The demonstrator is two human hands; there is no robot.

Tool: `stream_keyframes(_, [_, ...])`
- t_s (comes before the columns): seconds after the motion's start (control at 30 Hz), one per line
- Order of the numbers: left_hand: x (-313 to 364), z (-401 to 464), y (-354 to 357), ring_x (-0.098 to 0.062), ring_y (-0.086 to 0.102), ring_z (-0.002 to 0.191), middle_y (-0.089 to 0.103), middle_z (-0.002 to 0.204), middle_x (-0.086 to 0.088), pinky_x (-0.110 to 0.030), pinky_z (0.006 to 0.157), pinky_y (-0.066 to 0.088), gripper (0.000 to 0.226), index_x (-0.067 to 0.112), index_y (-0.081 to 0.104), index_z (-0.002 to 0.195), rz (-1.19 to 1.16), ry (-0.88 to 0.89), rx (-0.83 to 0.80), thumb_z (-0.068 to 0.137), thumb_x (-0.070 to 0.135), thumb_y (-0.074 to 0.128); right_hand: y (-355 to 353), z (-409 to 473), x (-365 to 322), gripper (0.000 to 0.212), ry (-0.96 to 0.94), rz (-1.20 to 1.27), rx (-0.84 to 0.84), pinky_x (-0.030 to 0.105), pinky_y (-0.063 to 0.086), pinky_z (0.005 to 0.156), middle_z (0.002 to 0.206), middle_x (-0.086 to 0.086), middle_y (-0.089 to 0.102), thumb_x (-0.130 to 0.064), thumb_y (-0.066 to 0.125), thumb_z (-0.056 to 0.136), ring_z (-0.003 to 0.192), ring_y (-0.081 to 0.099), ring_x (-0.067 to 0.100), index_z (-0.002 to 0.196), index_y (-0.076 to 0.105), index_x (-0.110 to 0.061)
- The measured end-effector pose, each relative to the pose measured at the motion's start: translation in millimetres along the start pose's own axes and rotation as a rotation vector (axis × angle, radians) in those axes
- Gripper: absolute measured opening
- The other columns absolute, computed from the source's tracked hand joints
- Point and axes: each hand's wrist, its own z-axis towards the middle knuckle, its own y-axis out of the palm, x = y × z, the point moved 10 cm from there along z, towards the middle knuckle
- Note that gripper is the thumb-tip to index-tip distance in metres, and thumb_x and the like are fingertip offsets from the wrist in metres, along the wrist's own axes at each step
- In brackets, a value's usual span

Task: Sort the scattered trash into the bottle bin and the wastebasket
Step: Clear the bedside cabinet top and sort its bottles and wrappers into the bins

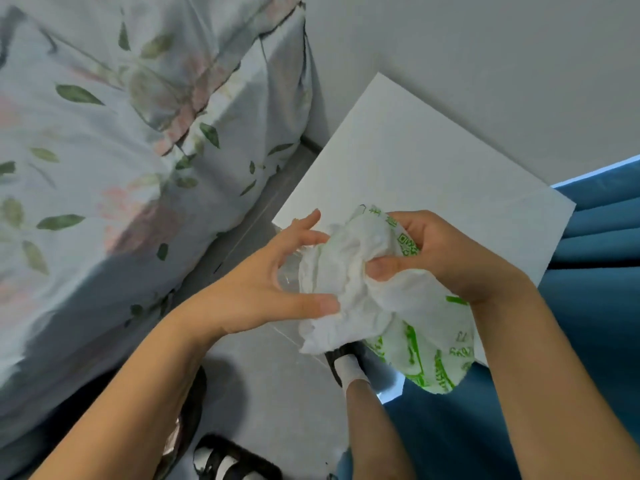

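A crumpled white tissue (343,282) is bunched up against a white plastic bag with green print (422,327), both held in the air just over the near corner of the white desk (415,161). The right hand (450,254) grips the two together: its thumb presses into the tissue while its curled fingers (403,221) wrap the bag's top, and the rest of the bag droops toward five o'clock. The left hand (263,282) comes in from nine o'clock with fingers spread and lightly bent, thumb tip and a fingertip touching the tissue's edge. Something clear, perhaps a plastic bottle (287,278), shows behind that palm, though I cannot tell for certain.

It looks as though the soft rubbish is being gathered into one wad so it can go to the wastebasket in a single trip. Neither bin is in sight from here.

At ten o'clock lies a bed with a leaf-patterned quilt (104,150); blue curtains (602,237) hang at three o'clock. Below, on the grey floor (277,393), stand the person's sandalled feet (235,459).
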Motion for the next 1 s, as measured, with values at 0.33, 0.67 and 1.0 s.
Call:
stream_keyframes(0.33, [-65,-100,-49,-0.026,0.069,0.098,0.074,0.104,-0.006,-0.028,0.075,0.055,0.056,0.013,0.065,0.111,-0.593,-0.017,0.459,0.059,0.031,0.076,96,94,22,0.011,-0.048,0.059,0.42,0.033,0.051,0.064,0.072,0.0,0.062,-0.011,0.07,0.081,0.07,0.057,0.016,0.082,0.061,-0.018])
stream_keyframes(0.67, [-144,-206,-84,-0.027,0.07,0.094,0.075,0.095,-0.008,-0.04,0.08,0.056,0.034,0.013,0.07,0.099,-0.728,-0.097,0.837,0.065,0.013,0.072,245,135,78,0.071,0.357,0.282,0.035,0.043,0.05,0.098,0.117,0.013,0.066,-0.061,0.067,0.07,0.104,0.065,0.026,0.12,0.06,-0.01])
stream_keyframes(1.0, [-201,-257,-82,-0.022,0.071,0.071,0.071,0.087,-0.017,-0.027,0.06,0.059,0.02,0.004,0.077,0.076,-1.465,-0.075,0.838,0.077,-0.001,0.058,317,95,35,0.058,-0.572,-0.642,0.038,0.027,0.054,0.074,0.098,-0.009,0.067,0.002,0.079,0.065,0.089,0.065,0.012,0.109,0.061,-0.032])
